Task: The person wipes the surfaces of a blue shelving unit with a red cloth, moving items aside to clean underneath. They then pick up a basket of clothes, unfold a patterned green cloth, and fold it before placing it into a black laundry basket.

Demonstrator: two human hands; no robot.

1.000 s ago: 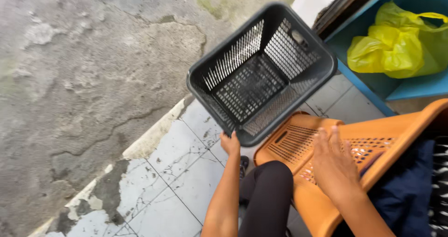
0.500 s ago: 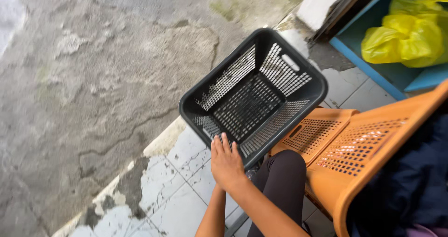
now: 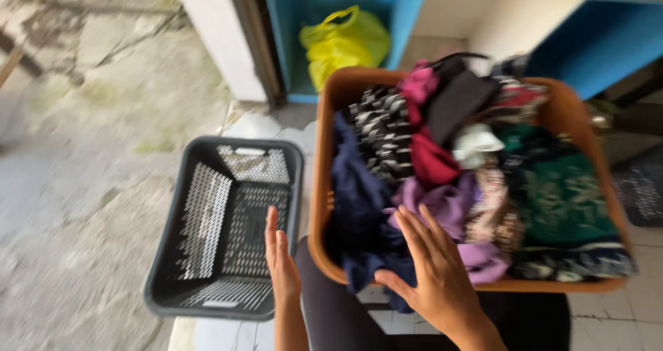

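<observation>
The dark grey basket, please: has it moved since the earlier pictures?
Yes. The dark grey basket, earlier tilted and lifted against the orange basket, now sits level on the ground to that basket's left, with the left hand at its rim.

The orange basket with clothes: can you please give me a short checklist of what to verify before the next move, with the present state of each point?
1. Orange basket is upright and full of clothes: ok.
2. Dark grey basket is upright on the floor, beside the orange basket, nothing visible inside: ok.
3. Right hand is open, fingers spread, over the purple cloth; real contact: cannot tell, the picture is blurred.
4. Left hand is open and flat at the grey basket's near right rim, holding nothing: ok.
5. Clothes stay inside the orange basket: not ok, dark blue cloth hangs over the front rim.
</observation>
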